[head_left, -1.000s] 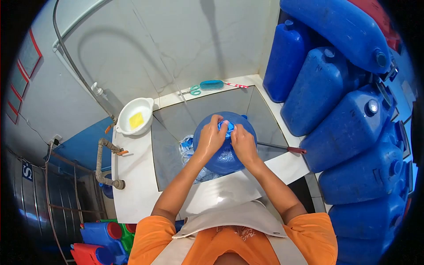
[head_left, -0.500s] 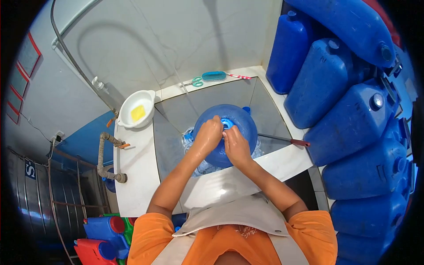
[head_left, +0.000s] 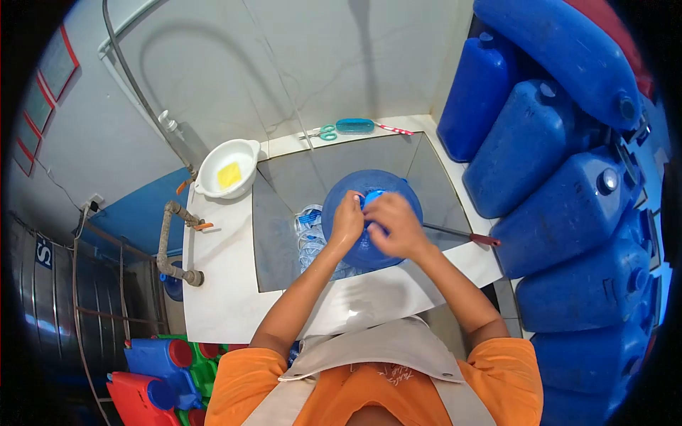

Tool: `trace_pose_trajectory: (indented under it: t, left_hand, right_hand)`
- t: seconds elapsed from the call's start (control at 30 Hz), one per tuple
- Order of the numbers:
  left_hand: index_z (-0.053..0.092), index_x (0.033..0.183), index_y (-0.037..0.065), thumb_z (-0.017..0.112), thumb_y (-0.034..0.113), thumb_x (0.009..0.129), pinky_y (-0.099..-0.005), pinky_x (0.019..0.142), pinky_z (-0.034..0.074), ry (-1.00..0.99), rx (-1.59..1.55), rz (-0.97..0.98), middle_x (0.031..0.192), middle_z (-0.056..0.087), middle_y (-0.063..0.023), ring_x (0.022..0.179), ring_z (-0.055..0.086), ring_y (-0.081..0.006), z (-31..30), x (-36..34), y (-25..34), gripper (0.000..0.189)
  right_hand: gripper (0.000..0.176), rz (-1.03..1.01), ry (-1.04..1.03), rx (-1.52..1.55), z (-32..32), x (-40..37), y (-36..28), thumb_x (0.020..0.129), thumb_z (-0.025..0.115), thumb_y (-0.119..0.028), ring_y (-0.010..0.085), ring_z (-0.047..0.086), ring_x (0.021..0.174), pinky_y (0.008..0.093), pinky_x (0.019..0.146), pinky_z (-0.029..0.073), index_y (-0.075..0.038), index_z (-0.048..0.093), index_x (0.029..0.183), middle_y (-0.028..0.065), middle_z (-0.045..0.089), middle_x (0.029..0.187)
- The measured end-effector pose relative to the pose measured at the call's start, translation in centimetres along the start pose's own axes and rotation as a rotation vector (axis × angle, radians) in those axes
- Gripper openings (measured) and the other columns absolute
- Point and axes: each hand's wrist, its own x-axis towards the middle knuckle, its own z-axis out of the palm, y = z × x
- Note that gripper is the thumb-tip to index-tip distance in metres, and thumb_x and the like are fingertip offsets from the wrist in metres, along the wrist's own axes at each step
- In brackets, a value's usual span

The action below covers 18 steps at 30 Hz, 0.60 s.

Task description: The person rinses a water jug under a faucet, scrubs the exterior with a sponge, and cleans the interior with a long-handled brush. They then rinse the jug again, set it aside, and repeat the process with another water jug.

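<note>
**Both hands on a blue bottle in the sink**

A white tiled wall rises behind a grey sink [head_left: 284, 184] set into a white counter [head_left: 220, 284], seen from above. In the middle of the sink stands a big round blue bottle [head_left: 383, 186], with its light blue cap [head_left: 372, 194] facing up.

The left hand [head_left: 347, 221] rests on the bottle at about nine o'clock of the cap, its fingers curled tight against the cap's edge. The right hand [head_left: 395, 226] lies over the bottle's top at about five o'clock of the cap, fingers bent in toward it. Its back hides the fingertips, so I cannot tell whether it grips anything.

Clear plastic bottles [head_left: 310, 234] lie in the sink just beside the blue one, at its nine o'clock. A red-handled tool [head_left: 465, 236] rests across the sink's rim at three o'clock.

On the back ledge at twelve o'clock lie scissors [head_left: 324, 133] and a teal brush [head_left: 355, 126]. A white bowl [head_left: 213, 181] holding a yellow sponge [head_left: 229, 174] sits on the counter at ten o'clock, near a pipe [head_left: 167, 241]. Blue jerrycans [head_left: 540, 142] are stacked from one to four o'clock.
</note>
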Motion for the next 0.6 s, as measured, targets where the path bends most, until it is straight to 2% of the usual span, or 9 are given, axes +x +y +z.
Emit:
trace_pose_trajectory:
  t: [0.03,0.07,0.1,0.13,0.27,0.33,0.37,0.5,0.6]
  left_hand:
    - [0.052,0.098,0.001,0.036,0.016,0.096,-0.0486,0.067,0.043,-0.038,-0.044,-0.035,0.079,0.06,-0.0256,0.077,0.058,-0.0432,0.3,0.2,0.4,0.023]
    - [0.049,0.096,-0.002,0.041,0.014,0.093,-0.0501,0.065,0.044,0.027,0.078,0.116,0.076,0.06,-0.027,0.075,0.059,-0.044,0.8,0.1,0.8,0.018]
    - [0.049,0.096,-0.002,0.041,0.014,0.093,-0.0501,0.065,0.044,0.028,0.073,0.112,0.076,0.06,-0.027,0.075,0.059,-0.044,1.2,0.1,1.2,0.018]
    - [0.047,0.094,-0.003,0.044,0.012,0.09,-0.0511,0.063,0.045,-0.004,0.185,0.15,0.074,0.06,-0.0274,0.073,0.059,-0.0444,1.4,0.3,1.6,0.015]
    - [0.044,0.09,-0.004,0.052,0.006,0.081,-0.0531,0.056,0.046,-0.047,0.351,0.239,0.069,0.059,-0.0275,0.067,0.06,-0.0449,1.8,1.6,2.3,0.015]
    - [0.044,0.09,-0.004,0.052,0.005,0.08,-0.0534,0.056,0.046,-0.038,0.455,0.216,0.069,0.059,-0.0276,0.066,0.06,-0.045,2.1,1.9,0.1,0.015]
    - [0.044,0.09,-0.004,0.052,0.004,0.079,-0.0538,0.057,0.046,-0.027,0.555,0.195,0.069,0.059,-0.0276,0.066,0.06,-0.045,2.0,1.8,-0.4,0.015]
    - [0.046,0.094,-0.003,0.052,0.003,0.079,-0.0532,0.059,0.047,0.066,0.564,0.22,0.071,0.06,-0.0262,0.067,0.06,-0.0436,-0.2,2.8,-0.9,0.018]
    - [0.05,0.097,0.001,0.051,0.012,0.086,-0.0512,0.063,0.046,0.217,0.45,0.351,0.078,0.06,-0.0278,0.073,0.06,-0.0425,-2.5,5.8,-0.8,0.016]
  right_hand:
    - [0.022,-0.004,-0.007,-0.001,-0.2,0.9,0.3,0.075,0.061,-0.019,0.0301,0.052,0.099,0.0432,0.089,0.04,-0.004,0.063,0.09,0.0115,0.059,0.101]
    - [0.023,0.12,0.128,-0.014,-0.5,1.7,0.4,0.079,0.06,-0.021,0.0315,0.053,0.097,0.0426,0.089,0.04,-0.002,0.062,0.092,0.0122,0.059,0.1]
    - [0.025,0.248,0.266,-0.026,-0.7,2.4,0.7,0.082,0.059,-0.022,0.033,0.053,0.095,0.042,0.089,0.041,-0.001,0.06,0.094,0.0129,0.059,0.099]
    - [0.027,0.236,0.058,0.099,-0.3,2.1,2.5,0.088,0.055,-0.025,0.035,0.055,0.091,0.04,0.084,0.042,0.001,0.056,0.097,0.015,0.058,0.097]
    - [0.024,0.437,0.013,0.075,0.1,1.8,4.1,0.089,0.052,-0.022,0.0349,0.055,0.089,0.0405,0.079,0.044,0.001,0.055,0.095,0.0167,0.057,0.093]
    - [0.021,0.346,0.176,0.06,0.7,1.4,5.2,0.09,0.051,-0.02,0.0352,0.056,0.087,0.0411,0.073,0.044,0.0,0.055,0.094,0.0174,0.056,0.091]
    - [0.021,0.343,0.169,0.061,0.9,0.6,5.2,0.09,0.051,-0.02,0.0352,0.056,0.087,0.0411,0.073,0.044,0.0,0.055,0.094,0.0174,0.056,0.091]
    - [0.02,0.452,0.187,0.049,0.5,-0.4,4.8,0.089,0.053,-0.02,0.0334,0.057,0.085,0.0379,0.075,0.044,-0.001,0.055,0.094,0.0155,0.057,0.092]
    - [0.021,0.577,0.265,0.275,0.3,-0.2,5.6,0.088,0.056,-0.021,0.0279,0.057,0.081,0.0352,0.075,0.044,-0.001,0.056,0.094,0.0131,0.059,0.092]
